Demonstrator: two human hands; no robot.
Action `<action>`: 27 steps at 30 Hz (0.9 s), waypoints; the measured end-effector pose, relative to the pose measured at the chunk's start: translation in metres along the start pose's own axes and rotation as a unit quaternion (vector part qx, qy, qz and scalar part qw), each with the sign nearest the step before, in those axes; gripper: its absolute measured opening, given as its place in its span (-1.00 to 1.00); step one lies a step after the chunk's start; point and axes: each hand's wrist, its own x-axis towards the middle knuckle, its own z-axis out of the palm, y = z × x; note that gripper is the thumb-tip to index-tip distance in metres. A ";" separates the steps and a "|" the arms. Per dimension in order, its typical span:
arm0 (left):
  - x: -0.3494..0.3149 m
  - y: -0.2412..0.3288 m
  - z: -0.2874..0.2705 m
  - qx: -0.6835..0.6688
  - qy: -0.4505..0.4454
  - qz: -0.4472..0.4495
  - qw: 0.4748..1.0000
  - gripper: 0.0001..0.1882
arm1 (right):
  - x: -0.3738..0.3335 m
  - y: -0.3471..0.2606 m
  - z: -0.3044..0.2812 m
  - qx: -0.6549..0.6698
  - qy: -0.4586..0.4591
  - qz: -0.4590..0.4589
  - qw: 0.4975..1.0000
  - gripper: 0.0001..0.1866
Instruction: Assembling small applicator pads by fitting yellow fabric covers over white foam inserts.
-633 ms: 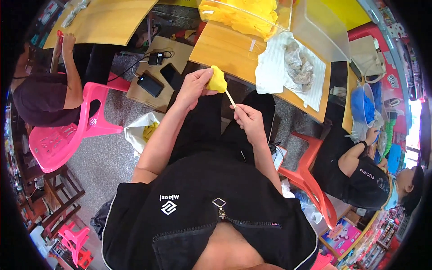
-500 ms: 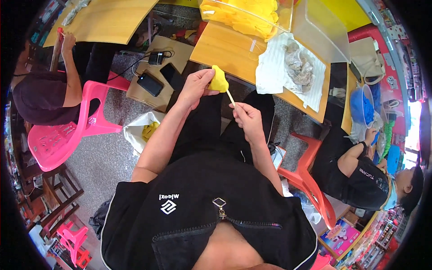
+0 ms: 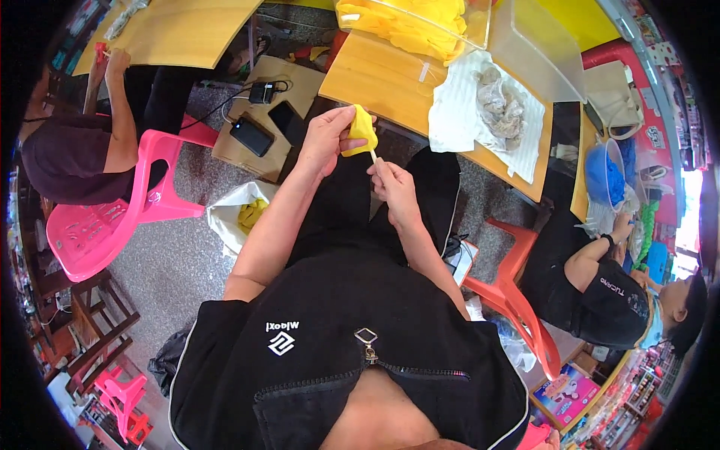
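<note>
My left hand (image 3: pixel 328 139) pinches a soft yellow piece (image 3: pixel 361 127), limp and about palm-sized, above my lap near the table's front edge. I cannot make out its exact kind. My right hand (image 3: pixel 395 192) is closed on a thin pale stick (image 3: pixel 373 156). The stick's upper end meets the lower edge of the yellow piece; whether it goes inside is hidden. Beyond my hands stands a clear plastic box (image 3: pixel 487 30) holding a heap of similar yellow pieces (image 3: pixel 416 26).
The wooden table (image 3: pixel 375 75) bears a white cloth (image 3: pixel 454 112) with a wrapped greyish lump (image 3: pixel 501 112). On a cardboard box (image 3: pixel 240 154) lie two dark phone-like devices. A white bag (image 3: pixel 225 214) with yellow pieces stands left. Pink (image 3: pixel 135 202) and red (image 3: pixel 506 285) chairs flank me; people sit on both sides.
My right hand has moved up and left, so less of the stick shows. The yellow piece has turned and now hangs longer below my left fingers.
</note>
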 end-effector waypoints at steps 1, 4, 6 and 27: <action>0.000 -0.002 0.001 -0.009 -0.003 0.007 1.000 -0.69 | 0.000 0.001 0.001 0.038 0.016 0.028 0.999 -0.67; 0.001 -0.011 0.004 -0.029 0.028 0.026 0.999 -0.71 | -0.002 0.017 0.006 0.119 0.034 0.035 0.992 -0.65; -0.001 -0.011 0.012 -0.050 0.033 0.028 0.998 -0.71 | -0.005 0.019 0.012 0.147 0.031 0.044 0.988 -0.64; 0.002 -0.011 -0.003 0.011 0.010 -0.057 0.998 -0.71 | -0.010 0.013 -0.012 0.075 0.008 0.079 0.994 -0.65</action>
